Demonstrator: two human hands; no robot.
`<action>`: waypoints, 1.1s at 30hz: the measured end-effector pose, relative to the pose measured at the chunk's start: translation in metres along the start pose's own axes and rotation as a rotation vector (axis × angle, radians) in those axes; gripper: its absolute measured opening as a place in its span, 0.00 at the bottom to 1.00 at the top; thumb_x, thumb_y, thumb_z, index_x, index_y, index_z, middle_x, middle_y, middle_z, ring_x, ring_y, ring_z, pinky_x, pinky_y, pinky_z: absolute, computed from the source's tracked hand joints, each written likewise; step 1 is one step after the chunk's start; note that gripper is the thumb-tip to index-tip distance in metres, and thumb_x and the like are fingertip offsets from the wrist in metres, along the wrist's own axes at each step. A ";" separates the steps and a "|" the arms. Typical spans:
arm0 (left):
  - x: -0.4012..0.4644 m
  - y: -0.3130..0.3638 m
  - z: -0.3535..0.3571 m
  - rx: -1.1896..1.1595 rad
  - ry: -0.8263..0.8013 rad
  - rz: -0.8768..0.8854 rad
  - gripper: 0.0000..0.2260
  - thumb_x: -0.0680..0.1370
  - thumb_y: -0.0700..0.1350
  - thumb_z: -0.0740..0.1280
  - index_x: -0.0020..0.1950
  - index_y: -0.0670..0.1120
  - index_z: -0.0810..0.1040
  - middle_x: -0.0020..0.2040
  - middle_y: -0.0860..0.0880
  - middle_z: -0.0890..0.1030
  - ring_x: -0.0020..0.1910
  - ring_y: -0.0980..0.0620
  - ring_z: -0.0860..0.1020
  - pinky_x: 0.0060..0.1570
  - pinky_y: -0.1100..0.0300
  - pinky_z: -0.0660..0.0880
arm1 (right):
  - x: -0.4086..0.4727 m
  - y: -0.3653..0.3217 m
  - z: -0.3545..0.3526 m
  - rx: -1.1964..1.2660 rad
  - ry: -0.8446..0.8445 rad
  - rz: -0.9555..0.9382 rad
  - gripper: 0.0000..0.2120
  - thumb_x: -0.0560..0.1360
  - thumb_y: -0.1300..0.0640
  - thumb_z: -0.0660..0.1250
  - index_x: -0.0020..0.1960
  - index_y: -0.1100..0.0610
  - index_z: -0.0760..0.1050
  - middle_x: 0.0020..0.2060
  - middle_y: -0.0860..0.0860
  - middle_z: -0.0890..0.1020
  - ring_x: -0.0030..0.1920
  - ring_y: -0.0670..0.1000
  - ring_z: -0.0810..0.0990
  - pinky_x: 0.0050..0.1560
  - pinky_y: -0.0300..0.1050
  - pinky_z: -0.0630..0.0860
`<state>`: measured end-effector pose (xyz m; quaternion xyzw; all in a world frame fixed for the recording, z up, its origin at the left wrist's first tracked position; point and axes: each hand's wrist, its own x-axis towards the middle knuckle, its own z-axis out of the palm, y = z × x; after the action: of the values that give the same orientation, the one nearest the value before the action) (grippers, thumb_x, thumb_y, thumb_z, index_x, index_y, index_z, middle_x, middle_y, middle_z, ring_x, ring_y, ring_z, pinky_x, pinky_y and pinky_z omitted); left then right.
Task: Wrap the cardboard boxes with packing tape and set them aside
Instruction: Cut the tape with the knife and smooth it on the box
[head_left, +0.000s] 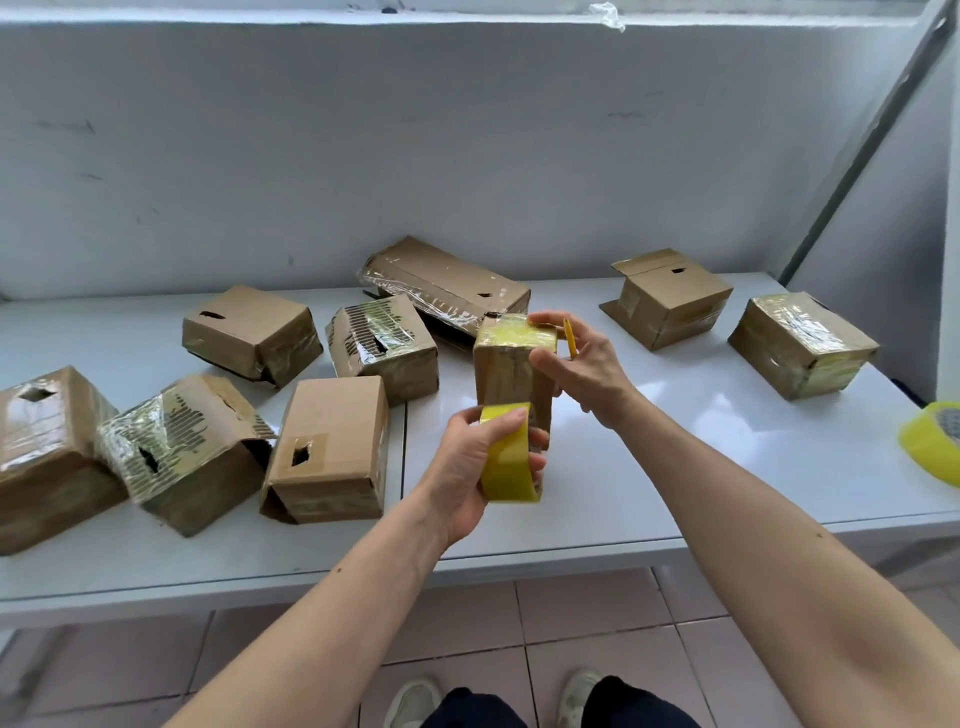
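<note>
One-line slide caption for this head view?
Left hand grips a yellow tape roll while right hand holds a small box above the table.

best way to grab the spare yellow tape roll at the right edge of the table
Likely from above, fingers across the spare tape roll's outer band or hooked through its core. It lies tilted near the table's right edge with its open hole facing up, partly out of frame.

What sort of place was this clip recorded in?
Probably an improvised packing spot in a plain room, not a warehouse: taped cardboard boxes strewn on a white table against a scuffed white wall, tiled floor below.
</note>
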<state>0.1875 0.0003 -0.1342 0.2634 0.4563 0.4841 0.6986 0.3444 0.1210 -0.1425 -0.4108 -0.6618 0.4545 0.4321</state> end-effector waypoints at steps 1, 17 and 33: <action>-0.001 0.004 0.000 -0.004 -0.009 0.019 0.24 0.78 0.41 0.70 0.70 0.44 0.64 0.46 0.38 0.84 0.32 0.45 0.80 0.38 0.51 0.80 | -0.001 -0.002 0.004 0.020 0.037 0.017 0.24 0.68 0.45 0.74 0.61 0.52 0.76 0.47 0.49 0.78 0.32 0.41 0.78 0.29 0.39 0.75; -0.043 0.028 0.010 0.096 -0.146 -0.264 0.10 0.81 0.48 0.61 0.52 0.41 0.73 0.43 0.37 0.83 0.28 0.50 0.78 0.35 0.57 0.79 | -0.001 -0.033 0.026 0.370 0.412 0.465 0.22 0.62 0.37 0.79 0.33 0.52 0.73 0.31 0.52 0.77 0.27 0.49 0.71 0.26 0.39 0.65; -0.020 -0.008 -0.002 0.129 -0.032 -0.366 0.10 0.80 0.47 0.69 0.53 0.41 0.75 0.42 0.39 0.84 0.26 0.51 0.79 0.30 0.58 0.78 | 0.007 -0.011 0.033 0.519 0.469 0.797 0.35 0.62 0.43 0.82 0.61 0.60 0.75 0.44 0.57 0.86 0.36 0.56 0.86 0.26 0.50 0.79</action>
<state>0.1868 -0.0217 -0.1336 0.2281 0.5155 0.3143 0.7638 0.3098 0.1165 -0.1375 -0.6008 -0.2057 0.6282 0.4495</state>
